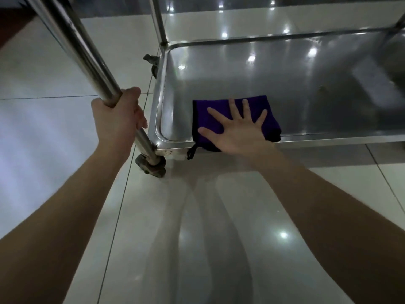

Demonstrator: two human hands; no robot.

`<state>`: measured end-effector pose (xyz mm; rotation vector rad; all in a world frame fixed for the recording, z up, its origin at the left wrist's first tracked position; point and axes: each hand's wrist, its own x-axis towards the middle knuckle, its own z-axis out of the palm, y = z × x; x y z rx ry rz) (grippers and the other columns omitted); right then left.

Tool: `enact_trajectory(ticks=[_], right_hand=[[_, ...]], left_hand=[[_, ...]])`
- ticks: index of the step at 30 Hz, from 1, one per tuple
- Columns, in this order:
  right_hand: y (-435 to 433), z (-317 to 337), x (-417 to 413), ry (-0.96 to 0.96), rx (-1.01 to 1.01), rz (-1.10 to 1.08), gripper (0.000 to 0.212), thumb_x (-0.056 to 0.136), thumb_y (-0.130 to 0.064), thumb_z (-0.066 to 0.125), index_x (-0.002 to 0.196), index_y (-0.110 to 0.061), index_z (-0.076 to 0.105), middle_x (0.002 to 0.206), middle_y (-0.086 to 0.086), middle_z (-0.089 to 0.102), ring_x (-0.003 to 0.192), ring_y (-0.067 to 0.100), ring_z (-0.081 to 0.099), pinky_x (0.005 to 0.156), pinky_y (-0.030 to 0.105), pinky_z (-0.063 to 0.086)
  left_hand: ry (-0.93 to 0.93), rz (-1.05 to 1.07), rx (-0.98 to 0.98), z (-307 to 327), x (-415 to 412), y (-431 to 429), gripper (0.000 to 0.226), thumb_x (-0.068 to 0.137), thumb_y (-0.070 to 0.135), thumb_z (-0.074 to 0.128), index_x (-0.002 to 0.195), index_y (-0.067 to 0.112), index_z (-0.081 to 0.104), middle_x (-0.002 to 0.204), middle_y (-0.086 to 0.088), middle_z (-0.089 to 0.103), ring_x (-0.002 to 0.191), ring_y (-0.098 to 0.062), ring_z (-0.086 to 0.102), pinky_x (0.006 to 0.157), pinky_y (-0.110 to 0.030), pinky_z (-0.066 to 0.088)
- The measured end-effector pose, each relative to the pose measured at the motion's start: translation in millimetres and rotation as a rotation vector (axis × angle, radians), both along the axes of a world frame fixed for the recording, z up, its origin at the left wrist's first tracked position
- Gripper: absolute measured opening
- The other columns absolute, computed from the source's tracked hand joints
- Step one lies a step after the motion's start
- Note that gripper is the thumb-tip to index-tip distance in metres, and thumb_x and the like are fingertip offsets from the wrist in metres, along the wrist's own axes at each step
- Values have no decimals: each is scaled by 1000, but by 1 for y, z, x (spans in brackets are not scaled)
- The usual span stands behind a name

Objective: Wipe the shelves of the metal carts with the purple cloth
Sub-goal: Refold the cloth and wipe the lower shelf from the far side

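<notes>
Forearms reach away from us over the glossy tiled floor, which throws back small ceiling lights and a faint reflection of the arms. On our left, the left hand grips the cart's near upright post, its fingers curled right round the shiny tube a little above where the tube meets the shelf corner. Below that corner we see the near caster standing on the floor. On our right, the right hand lies flat with its fingers spread wide, palm pressing down on the purple cloth. The folded cloth sits in the bottom shelf of the metal cart, close to the near left corner, and its near edge laps over the front rim under the heel of the hand. A small black loop hangs from the cloth's near left corner, down the outside of the rim. Beyond the cloth the steel pan of the shelf stretches away, mirroring more lights. At the far left corner a second post rises, with another caster showing just outside it.
</notes>
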<state>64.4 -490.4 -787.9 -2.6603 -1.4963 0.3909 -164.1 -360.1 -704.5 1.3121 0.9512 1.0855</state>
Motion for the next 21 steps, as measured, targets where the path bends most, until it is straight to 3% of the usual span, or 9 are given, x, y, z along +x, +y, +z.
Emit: enact_trajectory(ticks=[7,13,18,21], right_hand=[[87,6,62,-9,-29,-38,99,79,-106,8,166,-60,-3,180,3,-21,162,42,-25,114,84,-19],[169,9,37,-10,-14,17,97,85,-101,11,169,-53,-3,180,12,-18,161,49,-24,109,88,-19],[149,0,-18,-25,46,137,89,89,-95,7,168,-54,2,181,10,-15,162,47,-22,110,85,-23],[113,-2,-38,-29,11,212,83,94,-91,8,168,-55,-4,180,4,-21,161,43,-27,114,82,-22]], left_hand=[[-22,84,41,-4,8,-6,36,81,18,65,52,26,44,51,1,36,45,-21,34,52,-30,40],[-43,129,60,-6,22,-5,40,82,8,59,53,23,37,50,-1,30,45,-23,29,49,-29,34],[-59,126,48,-4,26,-2,38,83,7,57,57,23,35,53,-3,27,45,-20,27,48,-30,28],[-27,119,44,2,27,1,41,83,9,56,51,26,36,50,-1,31,43,-19,31,47,-29,34]])
